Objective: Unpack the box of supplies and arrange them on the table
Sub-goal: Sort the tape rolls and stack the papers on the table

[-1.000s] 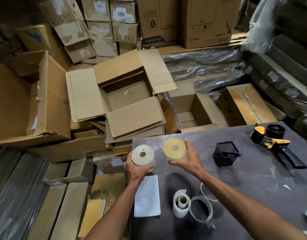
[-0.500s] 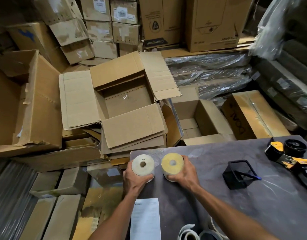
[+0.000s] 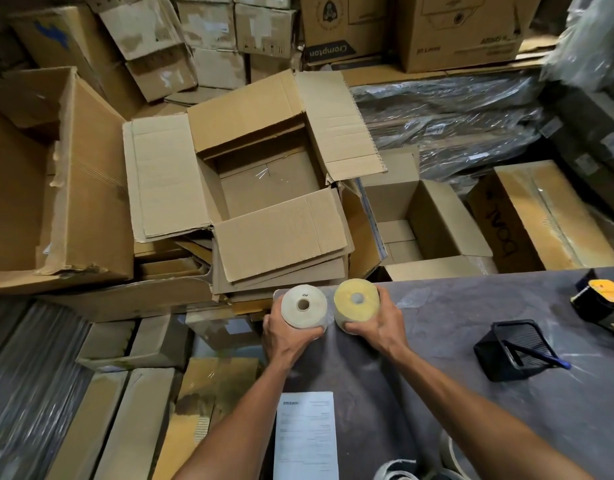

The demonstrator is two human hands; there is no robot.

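My left hand (image 3: 285, 336) grips a white roll (image 3: 303, 306) and my right hand (image 3: 378, 325) grips a yellowish roll (image 3: 356, 299). Both rolls stand side by side at the far left corner of the dark grey table (image 3: 454, 313), their flat faces up. Beyond the table's edge lies the open cardboard box (image 3: 264, 181), flaps spread, with nothing visible inside except its bare bottom.
On the table: a printed paper sheet (image 3: 305, 434) near me, a black mesh holder (image 3: 516, 348) with a blue pen to the right, a yellow-black tape dispenser (image 3: 600, 299) at the right edge, loose tape rings (image 3: 395, 472) at the bottom. Cardboard boxes crowd the floor beyond.
Both hands moved the two rolls forward and down to the table's far left corner. My view shifted forward, so the paper and tape rings slid toward the bottom edge.
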